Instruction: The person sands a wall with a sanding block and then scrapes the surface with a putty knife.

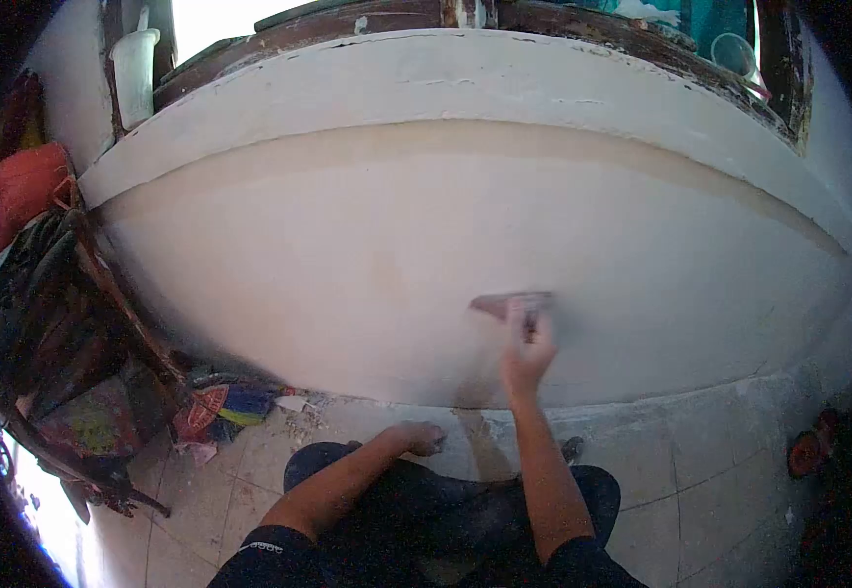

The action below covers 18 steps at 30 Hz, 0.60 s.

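Observation:
My right hand [527, 355] is closed around the handle of a putty knife [506, 305]. Its wide blade lies flat against, or very close to, the white wall [348, 265]; motion blurs both hand and tool. Below, my left hand [418, 438] hangs over my left knee with its fingers curled in. No object shows in it, though the inside of the palm is hidden. Pale, smooth coating covers the wall, with faint beige patches under the ledge.
Above the wall runs a white ledge [397, 83] under a worn wooden window frame. A white container [135, 76] and a clear cup [733, 54] stand up there. Cluttered cloths and bags [83, 323] fill the left side. Debris [303, 416] lies on the tiled floor.

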### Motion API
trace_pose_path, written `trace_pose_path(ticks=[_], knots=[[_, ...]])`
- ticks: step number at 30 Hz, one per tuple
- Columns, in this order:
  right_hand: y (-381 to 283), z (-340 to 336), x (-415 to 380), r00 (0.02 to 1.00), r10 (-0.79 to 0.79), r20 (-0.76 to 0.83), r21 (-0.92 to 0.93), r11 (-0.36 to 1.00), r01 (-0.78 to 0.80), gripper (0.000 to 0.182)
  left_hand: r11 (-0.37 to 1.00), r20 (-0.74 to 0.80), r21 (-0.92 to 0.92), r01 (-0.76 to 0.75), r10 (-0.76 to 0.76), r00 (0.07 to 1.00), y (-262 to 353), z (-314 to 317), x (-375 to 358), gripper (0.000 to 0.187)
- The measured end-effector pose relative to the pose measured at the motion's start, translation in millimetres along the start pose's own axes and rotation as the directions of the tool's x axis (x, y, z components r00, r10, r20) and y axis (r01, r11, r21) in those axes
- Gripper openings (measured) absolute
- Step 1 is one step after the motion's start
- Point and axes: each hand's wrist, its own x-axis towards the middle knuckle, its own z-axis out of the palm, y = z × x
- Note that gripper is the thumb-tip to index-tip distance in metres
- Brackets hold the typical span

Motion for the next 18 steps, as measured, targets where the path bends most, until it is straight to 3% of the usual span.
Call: trace_pose_path(ticks=[2,3,5,6,8,9,10,11,12,14,18], knots=[[-28.2,-8.5,13.4,0.942,0.163,-0.293,0.190,0.976,-0.110,0.029,0.999,0.040,-0.003,0.035,-0.034,0.999,-2.7,1.1,4.1,0.033],[-30.5,-6.9,17.4,0.943,0.162,-0.291,0.188,0.976,-0.109,0.029,0.999,0.030,0.013,0.036,-0.036,0.999,-6.1,4.2,7.8,0.034],[-32.5,-6.0,22.0,0.915,0.076,-0.397,0.396,0.913,0.096,0.025,0.999,0.021,0.029,0.034,-0.035,0.999,-12.8,10.9,17.7,0.035],[-24.6,-4.9,16.1,0.914,0.076,-0.398,0.392,0.915,0.095,0.025,0.999,0.038,0.013,0.046,-0.046,0.998,-23.6,21.3,29.3,0.036],[-3.0,-0.7,-1.5,0.988,0.115,-0.103,0.060,0.992,-0.110,0.026,0.999,0.058,-0.001,0.053,-0.053,0.997,-28.2,35.2,35.0,0.037],[-9.0,-1.0,-3.4,0.988,0.115,-0.105,0.059,0.992,-0.110,0.026,0.999,-0.008,0.032,-0.032,0.032,0.999,-27.9,37.9,32.3,0.038],[-16.8,-1.4,-4.9,0.997,0.074,0.001,-0.027,0.997,-0.073,0.028,0.991,-0.073,0.071,-0.111,0.117,0.991,-28.9,38.2,30.4,0.039],[-22.7,-0.8,-5.1,0.993,0.039,0.111,-0.107,0.994,-0.027,0.030,0.991,-0.073,0.073,-0.109,0.114,0.991,-29.1,36.4,31.3,0.039],[-23.8,-1.1,-3.6,0.993,0.038,0.113,-0.104,0.994,-0.026,0.030,0.995,-0.001,0.069,-0.074,0.074,0.997,-23.8,30.5,29.6,0.040],[-23.2,-3.6,3.9,0.968,0.025,-0.251,0.025,1.000,-0.019,0.029,0.997,0.070,0.062,-0.034,0.030,0.997,-10.4,14.2,15.2,0.041],[-14.5,-8.2,16.3,0.917,0.096,-0.388,0.205,0.979,-0.016,0.029,0.999,0.068,0.028,-0.029,0.027,0.997,-13.4,14.2,18.9,0.042]])
